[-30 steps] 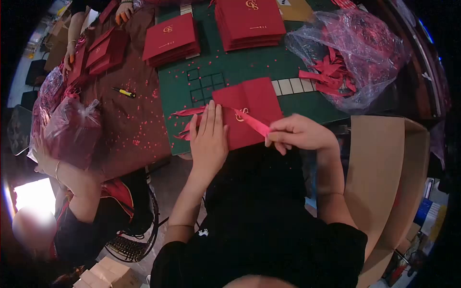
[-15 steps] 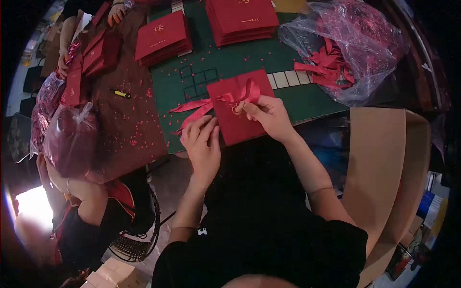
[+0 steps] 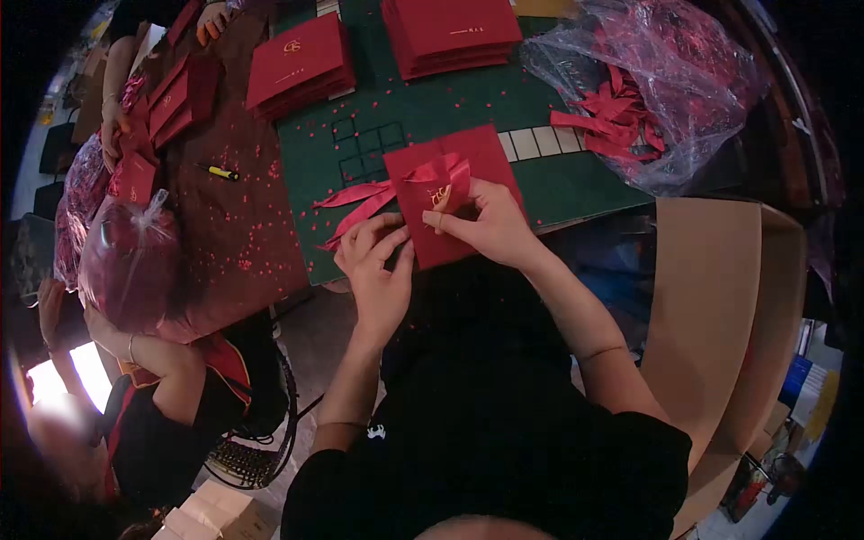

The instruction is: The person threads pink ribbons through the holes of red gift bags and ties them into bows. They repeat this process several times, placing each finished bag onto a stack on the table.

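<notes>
A red square envelope (image 3: 489, 160) with gold print lies tilted at the front edge of the green mat. Red ribbon (image 3: 360, 200) crosses it, with loose tails hanging over its left side. My right hand (image 3: 486, 222) pinches the ribbon over the gold print, thumb against the front of the envelope. At the envelope's lower left edge is my left hand (image 3: 373, 261), fingers curled; whatever its fingertips grip is too small to make out.
Stacks of red envelopes (image 3: 300, 65) stand at the back of the green mat (image 3: 459, 103). A plastic bag (image 3: 702, 108) of ribbons lies right, above a cardboard box (image 3: 706, 297). Left are a yellow marker (image 3: 219, 171), a tied bag (image 3: 130, 261) and co-workers' hands (image 3: 112, 126).
My right hand has moved slightly down and left, its thumb now lower on the envelope, and the ribbon loop has flattened. At left, a co-worker's hand has moved and the envelopes there have shifted.
</notes>
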Available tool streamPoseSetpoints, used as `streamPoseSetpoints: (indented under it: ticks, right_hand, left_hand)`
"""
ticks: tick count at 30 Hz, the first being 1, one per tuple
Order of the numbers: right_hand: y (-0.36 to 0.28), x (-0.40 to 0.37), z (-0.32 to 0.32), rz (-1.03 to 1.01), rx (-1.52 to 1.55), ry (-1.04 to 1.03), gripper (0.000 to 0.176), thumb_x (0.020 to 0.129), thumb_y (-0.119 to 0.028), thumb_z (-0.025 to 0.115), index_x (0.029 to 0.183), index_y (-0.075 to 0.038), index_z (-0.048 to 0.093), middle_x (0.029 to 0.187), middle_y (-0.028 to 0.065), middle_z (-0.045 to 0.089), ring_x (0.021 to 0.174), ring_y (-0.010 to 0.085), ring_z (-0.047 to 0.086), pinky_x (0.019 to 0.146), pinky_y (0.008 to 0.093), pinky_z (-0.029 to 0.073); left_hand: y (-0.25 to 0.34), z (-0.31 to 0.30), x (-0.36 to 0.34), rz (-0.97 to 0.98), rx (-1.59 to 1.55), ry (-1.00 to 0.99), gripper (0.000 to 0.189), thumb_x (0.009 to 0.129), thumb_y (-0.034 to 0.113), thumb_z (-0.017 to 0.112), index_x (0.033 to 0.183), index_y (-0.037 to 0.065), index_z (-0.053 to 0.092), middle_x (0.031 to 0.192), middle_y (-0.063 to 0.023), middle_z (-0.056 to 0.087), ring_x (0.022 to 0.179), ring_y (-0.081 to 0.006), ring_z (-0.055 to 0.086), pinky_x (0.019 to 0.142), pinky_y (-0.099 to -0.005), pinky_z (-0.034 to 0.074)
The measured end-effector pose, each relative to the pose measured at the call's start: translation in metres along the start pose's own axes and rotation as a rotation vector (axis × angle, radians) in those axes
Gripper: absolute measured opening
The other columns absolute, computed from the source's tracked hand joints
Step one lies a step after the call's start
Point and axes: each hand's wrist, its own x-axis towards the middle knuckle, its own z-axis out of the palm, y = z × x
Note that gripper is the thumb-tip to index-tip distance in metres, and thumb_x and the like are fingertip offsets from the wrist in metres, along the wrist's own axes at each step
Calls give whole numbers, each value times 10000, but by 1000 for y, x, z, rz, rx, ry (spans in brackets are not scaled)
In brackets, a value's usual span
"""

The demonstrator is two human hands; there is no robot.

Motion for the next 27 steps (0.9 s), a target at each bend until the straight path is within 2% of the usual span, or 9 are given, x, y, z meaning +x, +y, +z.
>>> streamPoseSetpoints:
  ticks: [8, 10, 11, 13, 14, 16, 17, 22, 27]
  right_hand:
    - [3, 0, 0, 9, -56, -32, 133, 808, -100, 724, 898, -20, 668, 817, 22, 678, 739, 84, 618, 681, 248, 494]
    - [9, 0, 3, -133, -320, 21, 133, 798, -109, 731, 879, -23, 671, 787, 35, 682, 734, 89, 624, 674, 260, 495]
    - [8, -1, 3, -133, -321, 19, 133, 798, -109, 731, 879, -23, 671, 787, 35, 682, 734, 89, 624, 674, 260, 495]
    - [6, -2, 3, -179, -292, -6, 225, 797, -204, 712, 895, -10, 654, 826, 156, 671, 777, 285, 662, 701, 366, 502]
    - [6, -2, 3, -181, -293, -10, 225, 797, -204, 712, 895, -10, 654, 826, 156, 671, 777, 285, 662, 701, 366, 502]
    - [10, 0, 3, -258, -399, -10, 134, 784, -117, 742, 803, -14, 659, 757, 56, 673, 716, 115, 632, 659, 273, 495]
    - [10, -1, 3, -266, -402, -6, 134, 784, -117, 742, 803, -14, 659, 757, 56, 673, 716, 115, 632, 659, 273, 495]
    - [5, 4, -8, 58, -104, -222, 137, 796, -78, 727, 750, 7, 629, 716, 69, 641, 724, 125, 616, 672, 298, 485]
    - [1, 6, -13, -16, -31, -331, 174, 799, -140, 733, 806, 2, 635, 723, 87, 645, 707, 154, 609, 674, 324, 484]
  left_hand:
    - [-3, -1, 0, -27, 7, -9, 197, 730, 87, 716, 925, 106, 692, 1100, -4, 613, 1126, -242, 474, 983, -409, 272]
    - [-1, -4, 3, -58, 14, -85, 193, 724, 100, 720, 915, 112, 698, 1127, -2, 595, 1142, -238, 458, 990, -412, 260]
    - [-1, -6, 3, -60, 13, -83, 193, 724, 100, 720, 915, 112, 698, 1127, -2, 595, 1142, -238, 458, 990, -412, 260]
    - [-2, -9, 4, -87, -47, -123, 187, 720, 106, 720, 907, 116, 701, 1152, 0, 576, 1153, -234, 444, 993, -413, 253]
    - [-1, -9, 4, -88, -47, -120, 187, 720, 106, 720, 907, 116, 701, 1152, 0, 576, 1153, -234, 444, 993, -413, 253]
    - [0, -9, 5, -94, -70, -129, 187, 717, 104, 720, 902, 114, 700, 1157, -7, 570, 1149, -238, 445, 987, -416, 263]
    - [2, -10, 5, -72, -25, -129, 187, 712, 96, 719, 897, 110, 698, 1146, -12, 570, 1151, -247, 443, 981, -419, 271]
    - [9, -15, 12, 198, 62, -149, 235, 658, 34, 721, 879, 89, 664, 1041, -42, 551, 1032, -284, 464, 867, -426, 330]
    - [9, -7, 14, 319, 50, -180, 198, 662, 37, 714, 836, 68, 624, 981, -75, 520, 950, -292, 493, 790, -414, 349]
